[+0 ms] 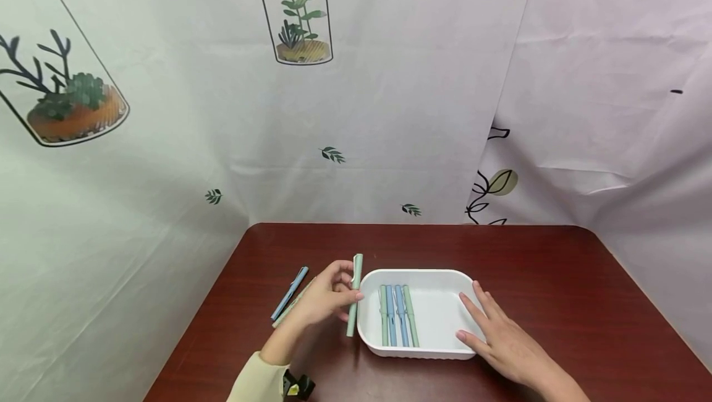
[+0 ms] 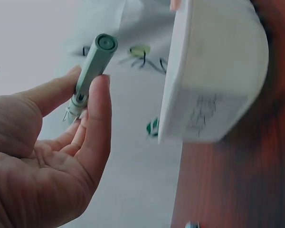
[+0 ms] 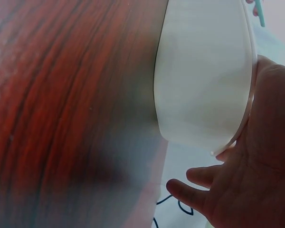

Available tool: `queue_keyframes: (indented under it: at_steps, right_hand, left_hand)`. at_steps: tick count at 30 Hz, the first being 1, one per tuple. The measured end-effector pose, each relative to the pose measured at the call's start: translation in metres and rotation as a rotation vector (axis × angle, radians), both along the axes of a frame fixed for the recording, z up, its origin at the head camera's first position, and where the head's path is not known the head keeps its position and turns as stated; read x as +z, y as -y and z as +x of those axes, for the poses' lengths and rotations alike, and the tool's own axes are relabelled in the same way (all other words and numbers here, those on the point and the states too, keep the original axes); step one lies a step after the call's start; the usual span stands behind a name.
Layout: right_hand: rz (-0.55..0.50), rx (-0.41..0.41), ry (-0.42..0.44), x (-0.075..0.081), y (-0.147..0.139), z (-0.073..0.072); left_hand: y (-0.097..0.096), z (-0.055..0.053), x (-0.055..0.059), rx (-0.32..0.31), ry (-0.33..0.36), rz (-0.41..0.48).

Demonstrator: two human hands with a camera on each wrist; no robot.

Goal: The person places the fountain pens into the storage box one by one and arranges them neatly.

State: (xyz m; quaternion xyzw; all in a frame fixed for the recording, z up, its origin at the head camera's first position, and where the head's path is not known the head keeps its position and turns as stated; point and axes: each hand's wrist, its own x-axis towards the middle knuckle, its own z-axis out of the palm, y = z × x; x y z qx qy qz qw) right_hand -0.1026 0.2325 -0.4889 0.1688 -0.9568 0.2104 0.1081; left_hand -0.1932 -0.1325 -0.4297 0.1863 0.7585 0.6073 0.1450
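My left hand (image 1: 325,297) pinches a light green pen (image 1: 355,303) with its cap on, held nearly upright beside the tray's left rim. In the left wrist view that green pen (image 2: 96,64) shows its round end between thumb and fingers. A white plastic tray (image 1: 439,352) stands on the table. Inside it on the left lie two green and two blue pens (image 1: 391,315), side by side. My right hand (image 1: 503,340) rests at the tray's right rim with its fingers spread. In the right wrist view the hand (image 3: 261,142) lies along the rim of the tray (image 3: 204,76).
Left of the tray, a blue pen (image 1: 290,294) and another green pen (image 1: 286,314), partly hidden by the left hand, lie on the dark red wooden table (image 1: 528,253). A pale cloth (image 1: 389,111) with plant drawings hangs behind the table and along its sides.
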Motion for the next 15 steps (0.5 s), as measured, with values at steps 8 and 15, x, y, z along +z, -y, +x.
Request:
queue_keyframes:
  at_steps: [8,15]
  right_hand:
    - [-0.017,0.008,-0.004,0.0,0.0,0.0]
    - [-0.041,0.016,0.047,0.002,-0.002,0.0]
  left_hand:
    - [-0.032,0.003,-0.002,-0.028,0.041,0.02]
    - [-0.057,0.003,-0.002,-0.039,0.093,0.016]
